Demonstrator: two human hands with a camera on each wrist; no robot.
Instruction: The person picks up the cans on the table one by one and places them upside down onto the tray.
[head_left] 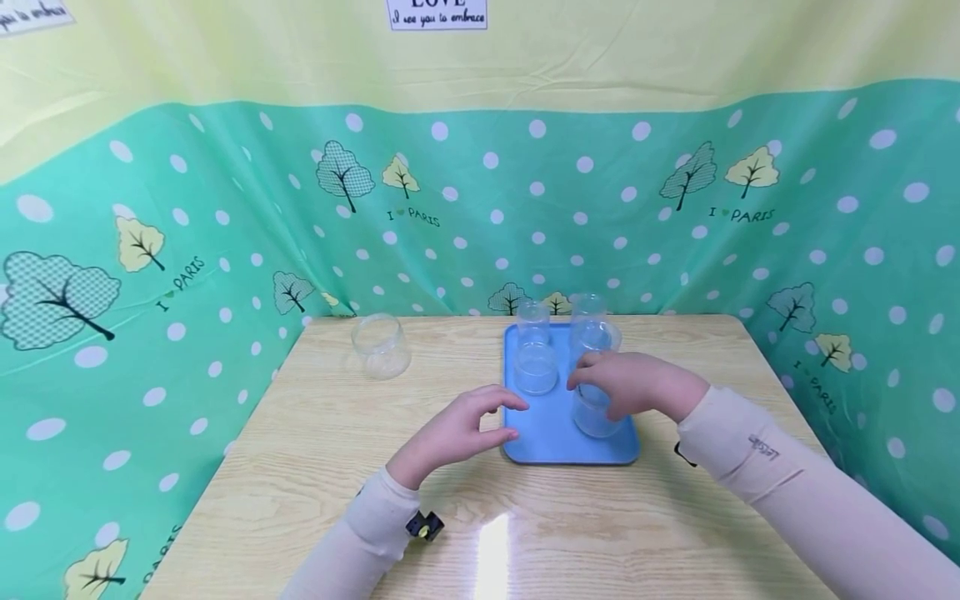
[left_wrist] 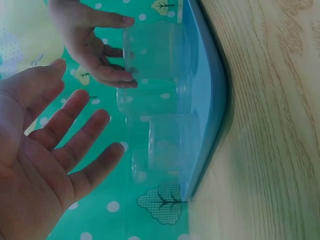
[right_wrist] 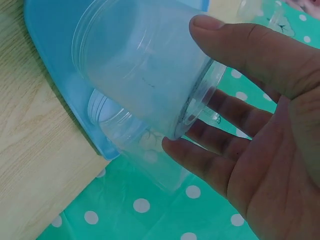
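My right hand [head_left: 633, 383] holds a clear jar [head_left: 595, 419] by its upper end, near the front right corner of the blue tray [head_left: 543, 433]. In the right wrist view, thumb and fingers lie around the closed base of this jar [right_wrist: 135, 60], and its threaded mouth faces down to the tray. Left of the tray hovers my left hand [head_left: 457, 429], fingers spread and nothing in it. A shorter clear jar [head_left: 536, 371] stands on the tray's left half, with a narrower clear jar [head_left: 533, 321] behind it.
Further clear jars [head_left: 588, 310] stand at the tray's back right, partly overlapping one another. A wide clear jar [head_left: 382, 350] sits by itself at the back left of the wooden table [head_left: 315, 467]. A patterned green curtain [head_left: 465, 233] borders the table's back and sides.
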